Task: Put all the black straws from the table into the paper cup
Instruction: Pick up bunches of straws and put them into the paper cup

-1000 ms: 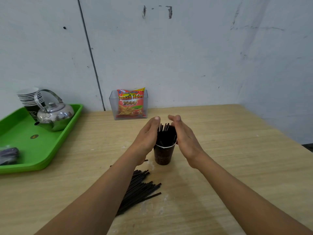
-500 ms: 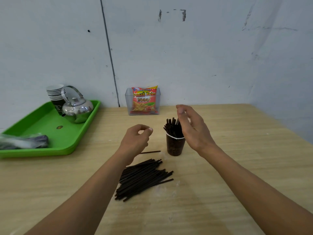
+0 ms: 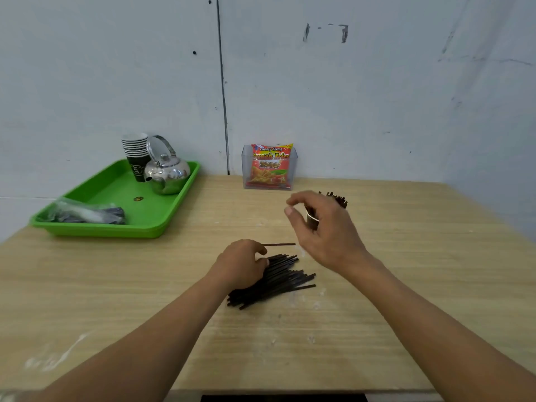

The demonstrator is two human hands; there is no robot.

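Note:
A pile of black straws (image 3: 278, 282) lies on the wooden table (image 3: 406, 285) in front of me. My left hand (image 3: 242, 264) rests on the pile's upper left end, with thumb and fingers curled onto the straws there. One single straw (image 3: 280, 244) lies apart, just beyond that hand. The dark paper cup (image 3: 311, 221) stands further back, mostly hidden behind my right hand (image 3: 324, 230). More black straws (image 3: 338, 198) stick up out of the cup. My right hand hovers in front of the cup with loosely curled fingers and holds nothing.
A green tray (image 3: 150, 224) at the back left carries a steel kettle (image 3: 168, 175), a stack of paper cups (image 3: 136, 152) and a plastic bag (image 3: 84, 214). A clear box with a snack packet (image 3: 269, 168) stands against the wall.
My left hand has dropped from the air onto the straw pile. My right hand has moved from beside the cup to in front of it. My head has turned, so the scene has shifted right.

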